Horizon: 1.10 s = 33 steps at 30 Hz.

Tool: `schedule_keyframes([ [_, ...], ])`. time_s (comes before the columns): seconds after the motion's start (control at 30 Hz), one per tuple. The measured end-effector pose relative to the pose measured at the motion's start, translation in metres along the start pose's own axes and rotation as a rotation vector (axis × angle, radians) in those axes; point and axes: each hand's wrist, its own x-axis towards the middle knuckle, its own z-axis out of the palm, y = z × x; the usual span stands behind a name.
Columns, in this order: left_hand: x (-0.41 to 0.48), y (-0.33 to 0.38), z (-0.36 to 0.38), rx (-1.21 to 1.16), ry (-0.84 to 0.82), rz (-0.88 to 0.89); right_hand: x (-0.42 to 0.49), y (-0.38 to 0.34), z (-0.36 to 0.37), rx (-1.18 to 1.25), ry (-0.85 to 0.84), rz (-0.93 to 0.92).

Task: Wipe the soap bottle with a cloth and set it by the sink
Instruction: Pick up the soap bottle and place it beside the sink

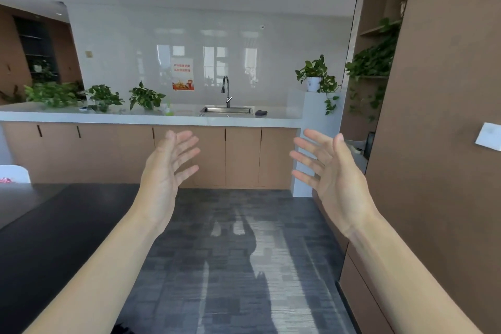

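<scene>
I stand some way back from a long counter (135,118). A steel sink (226,110) with a curved tap (226,89) is set into its right part. A dark cloth (261,112) lies on the counter just right of the sink. A small greenish bottle-like thing (168,109) stands left of the sink, too small and blurred to tell for sure. My left hand (168,171) and my right hand (330,173) are raised in front of me, palms facing each other, fingers spread, holding nothing.
Several potted plants (104,97) line the counter's left part; another plant (315,76) tops a white pillar at its right end. A dark table (54,225) fills the lower left. A brown wall and shelves (433,144) close off the right. Grey carpet (238,252) lies ahead.
</scene>
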Motion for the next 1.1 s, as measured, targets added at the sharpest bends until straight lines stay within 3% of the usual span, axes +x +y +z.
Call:
schedule_keyframes([
  [0.37,0.173,-0.091,-0.004,0.035,0.025,0.045,0.181,0.08,0.001,0.029,-0.007,-0.045],
  [0.77,0.435,-0.198,0.007,0.025,0.076,0.119,0.459,0.179,-0.012,0.076,-0.063,-0.087],
  [1.1,0.631,-0.282,-0.047,0.077,0.148,0.188,0.672,0.292,0.022,0.134,-0.138,-0.04],
])
